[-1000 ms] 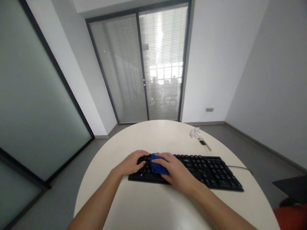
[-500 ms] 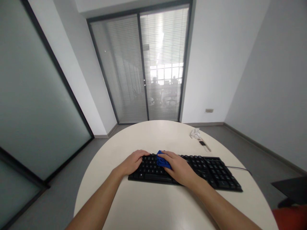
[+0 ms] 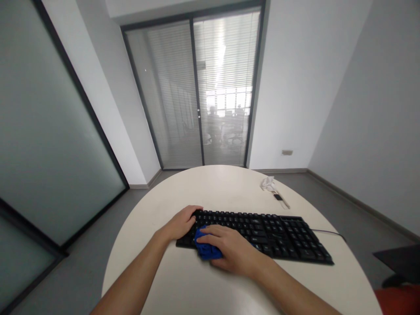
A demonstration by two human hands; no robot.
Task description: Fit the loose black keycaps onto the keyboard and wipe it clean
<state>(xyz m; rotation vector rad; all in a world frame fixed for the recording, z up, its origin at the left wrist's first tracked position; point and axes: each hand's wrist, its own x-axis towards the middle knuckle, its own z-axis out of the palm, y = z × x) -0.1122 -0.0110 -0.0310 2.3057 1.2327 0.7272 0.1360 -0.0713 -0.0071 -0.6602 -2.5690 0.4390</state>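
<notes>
A black keyboard [image 3: 282, 236] lies across the round pale table. My left hand [image 3: 181, 224] grips its left end, fingers over the far edge and thumb on the keys. Under the fingers of my right hand [image 3: 229, 249] is a crumpled blue cloth [image 3: 207, 249], pressed against the keyboard's near left edge, around the bottom row of keys. Part of the cloth hangs over that edge towards me. My right palm and fingers hide some of the middle keys.
Toward the far right of the table [image 3: 216, 186] lie a crumpled white tissue [image 3: 268, 183] and a thin pale stick-like item [image 3: 282, 201] with a black piece. The keyboard's cable [image 3: 328, 231] runs off the right edge. A dark object and something red stand at the lower right.
My right hand has moved the blue cloth left and towards me, from the middle keys to the near left edge. My left hand stays on the keyboard's left end.
</notes>
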